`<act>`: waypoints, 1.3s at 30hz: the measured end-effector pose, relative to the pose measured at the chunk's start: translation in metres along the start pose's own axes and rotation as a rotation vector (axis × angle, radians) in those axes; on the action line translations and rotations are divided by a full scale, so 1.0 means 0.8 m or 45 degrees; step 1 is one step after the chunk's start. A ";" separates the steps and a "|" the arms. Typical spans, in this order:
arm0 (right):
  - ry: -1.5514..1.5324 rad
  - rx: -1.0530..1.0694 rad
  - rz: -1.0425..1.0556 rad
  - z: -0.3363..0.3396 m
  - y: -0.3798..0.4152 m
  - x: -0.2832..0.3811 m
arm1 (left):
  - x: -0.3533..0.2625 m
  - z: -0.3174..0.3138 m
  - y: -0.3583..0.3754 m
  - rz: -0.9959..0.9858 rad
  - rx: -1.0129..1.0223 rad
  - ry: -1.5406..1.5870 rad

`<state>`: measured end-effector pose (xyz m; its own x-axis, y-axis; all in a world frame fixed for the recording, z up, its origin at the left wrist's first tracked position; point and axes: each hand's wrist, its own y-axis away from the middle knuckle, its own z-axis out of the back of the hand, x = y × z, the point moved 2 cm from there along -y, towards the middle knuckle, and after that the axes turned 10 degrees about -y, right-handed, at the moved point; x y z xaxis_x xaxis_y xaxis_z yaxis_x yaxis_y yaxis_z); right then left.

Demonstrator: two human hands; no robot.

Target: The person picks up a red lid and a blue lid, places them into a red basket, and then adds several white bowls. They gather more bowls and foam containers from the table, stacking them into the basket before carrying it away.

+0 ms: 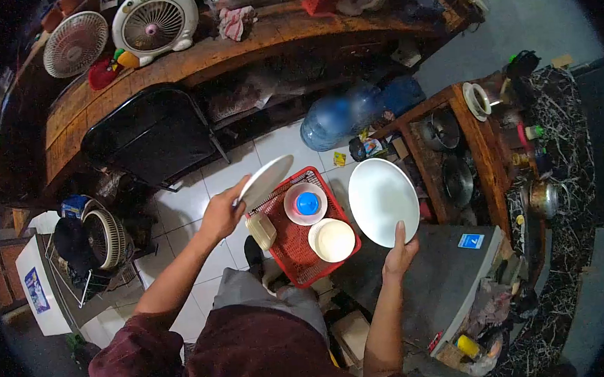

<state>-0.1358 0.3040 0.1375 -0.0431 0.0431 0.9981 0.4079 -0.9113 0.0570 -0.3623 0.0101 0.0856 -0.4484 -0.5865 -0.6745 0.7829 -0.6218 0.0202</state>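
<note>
My left hand is closed on the edge of a white plate, which is tilted and seen nearly side-on. In my right hand is a white oval plate, gripped at its near rim with the thumb on top and its face turned up. Between and below the two plates is a red plastic basket. A pale bowl with a blue cup inside, a cream round container and a translucent box sit in it.
A grey-topped cabinet stands at right, beside a wooden shelf with pans. Beyond the tiled floor are a black chair, a blue water jug and a long wooden counter carrying a white fan.
</note>
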 end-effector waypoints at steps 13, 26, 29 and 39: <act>0.653 0.866 0.628 -0.105 -0.109 -0.078 | 0.022 -0.157 -0.065 0.092 0.245 -0.260; 0.690 1.235 0.833 -0.159 -0.156 -0.117 | 0.018 -0.193 -0.077 -0.085 0.250 -0.413; 0.690 1.286 0.776 -0.163 -0.160 -0.122 | 0.026 -0.204 -0.074 -0.015 0.330 -0.417; 0.797 1.427 0.743 -0.167 -0.160 -0.145 | 0.043 -0.236 -0.085 0.076 0.440 -0.366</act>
<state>-0.3049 0.3606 0.0117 0.1102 -0.6791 0.7257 0.9939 0.0832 -0.0730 -0.3497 0.1306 -0.0780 -0.5465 -0.7166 -0.4334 0.6431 -0.6906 0.3309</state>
